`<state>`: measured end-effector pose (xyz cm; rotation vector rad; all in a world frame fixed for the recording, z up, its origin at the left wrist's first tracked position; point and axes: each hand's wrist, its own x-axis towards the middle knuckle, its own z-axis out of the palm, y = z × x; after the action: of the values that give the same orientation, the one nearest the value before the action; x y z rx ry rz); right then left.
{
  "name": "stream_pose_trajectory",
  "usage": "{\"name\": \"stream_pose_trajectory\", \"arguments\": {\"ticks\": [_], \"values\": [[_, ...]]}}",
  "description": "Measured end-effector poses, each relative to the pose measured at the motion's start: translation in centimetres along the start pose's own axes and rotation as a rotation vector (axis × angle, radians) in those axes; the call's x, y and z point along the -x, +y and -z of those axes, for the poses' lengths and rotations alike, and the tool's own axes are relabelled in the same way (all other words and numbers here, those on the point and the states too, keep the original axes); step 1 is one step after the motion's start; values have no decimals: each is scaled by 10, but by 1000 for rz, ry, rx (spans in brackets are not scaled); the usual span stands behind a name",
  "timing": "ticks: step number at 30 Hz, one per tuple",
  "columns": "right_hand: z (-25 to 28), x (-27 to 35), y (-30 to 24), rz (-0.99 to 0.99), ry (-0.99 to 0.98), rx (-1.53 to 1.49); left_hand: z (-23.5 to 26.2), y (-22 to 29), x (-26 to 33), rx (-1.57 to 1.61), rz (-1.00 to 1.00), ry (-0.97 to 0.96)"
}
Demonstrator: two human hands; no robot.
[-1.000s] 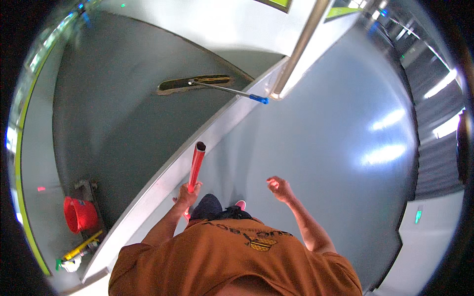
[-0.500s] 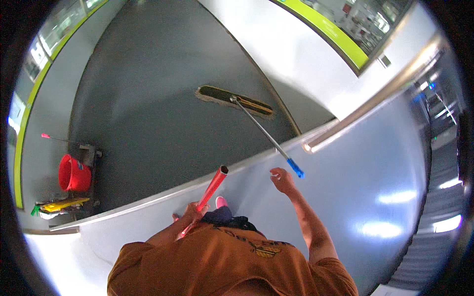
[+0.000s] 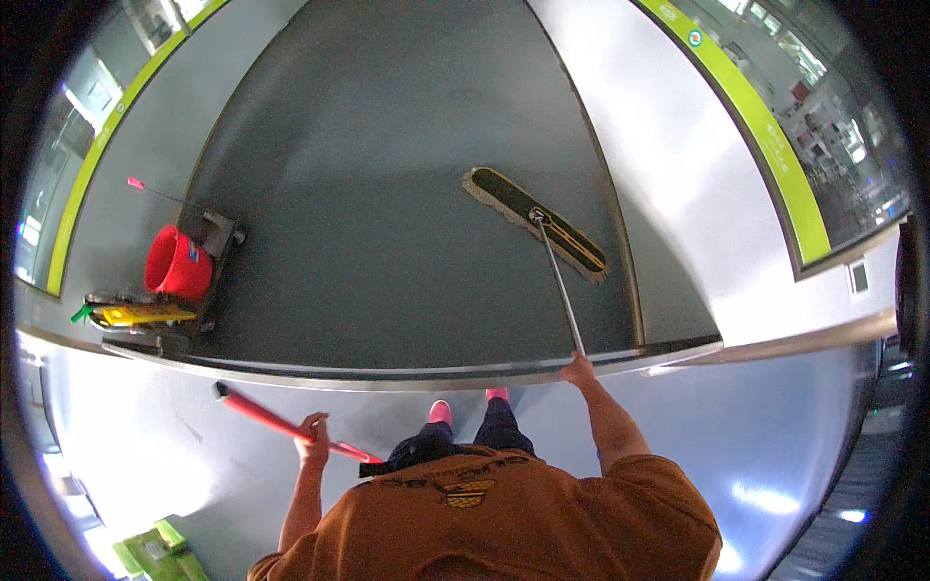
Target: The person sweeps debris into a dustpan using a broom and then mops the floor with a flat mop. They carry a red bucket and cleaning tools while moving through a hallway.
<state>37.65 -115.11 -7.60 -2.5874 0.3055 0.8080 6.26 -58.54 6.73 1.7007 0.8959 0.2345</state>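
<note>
Head view: we've got the L hand [image 3: 312, 441] wrapped round a red pole [image 3: 263, 415], off to the left of the body. The pole lies at a slant — its dark-tipped end toward the upper left, the other end down by the waist. The R hand [image 3: 578, 371] is closed on the near end of the mop [image 3: 541, 221], its arm stretched fwd to the metal edge [image 3: 465, 383]; we can't make out the separate fingers there. The mop's thin handle runs fwd to a long dark pad w/ a pale fringe, resting at an angle on the dark grey floor [image 3: 387, 232] past the edge, near the right-hand wall [image 3: 668, 252].

Well apart from the mop, by the left wall, we see a red bucket [image 3: 179, 263], a yellow piece [image 3: 145, 316] just below it & a thin pink-ended rod [image 3: 137, 183] above. Pink shoes [image 3: 440, 413] stand on our side of the edge; green packs [image 3: 155, 550] sit at bottom left, near the L forearm.
</note>
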Motion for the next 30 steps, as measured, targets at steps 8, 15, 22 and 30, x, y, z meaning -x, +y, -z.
{"name": "stream_pose_trajectory", "arguments": {"ticks": [8,15,22,30], "values": [[40,15,-45,125,-47,470,-17,-38,70,135,175,244],[22,-100,35,-46,-692,-434,-52,-18,101,88,234,293],[168,-162,-39,101,-515,-528,-59,-49,149,291,243,417],[227,-127,-42,-62,-388,116,-84,-24,128,266,280,418]]}}
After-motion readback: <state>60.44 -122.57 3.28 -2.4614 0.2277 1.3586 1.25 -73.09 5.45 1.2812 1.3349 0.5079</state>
